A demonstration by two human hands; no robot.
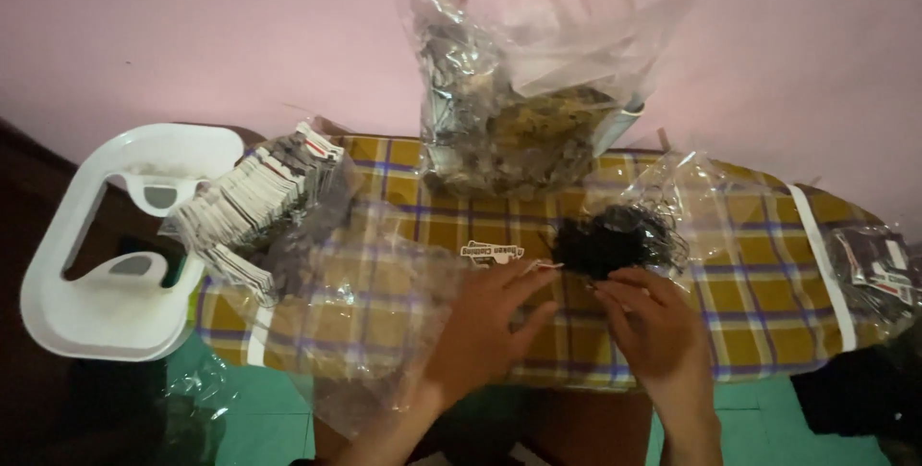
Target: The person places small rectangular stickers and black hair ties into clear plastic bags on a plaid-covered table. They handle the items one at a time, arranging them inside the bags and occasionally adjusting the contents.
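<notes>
Reaching forward over the checked board point(768, 264), both hands meet at a black tangle of strings point(615, 238) lying on clear plastic. The right hand point(653, 331) has its fingertips at the near edge of the tangle, pinched together as if on a strand, though the dim, soft view does not show whether anything is truly held. The left hand point(490, 327) lies just left of it, fingers stretched flat and loose, their tips close to a thin pale pin or strand at the tangle's left edge; it grips nothing that can be seen.

The tangle sits straight ahead of the hands, a touch farther from the person than the fingertips, and spreads wider side to side than front to back. The right hand is the nearer one, touching it; the left stops just short.

Just beyond the left fingertips a small white tag point(492, 253) lies flat on the board, its long side running left to right. Farther left, a stack of similar tags point(254, 199) fans out inside a clear bag. Behind the tangle stands a tall clear bag point(519, 130) holding brownish items. A white iron rest point(106, 235) juts from the board's left end, and more bagged tags point(879, 269) lie at the far right.
</notes>
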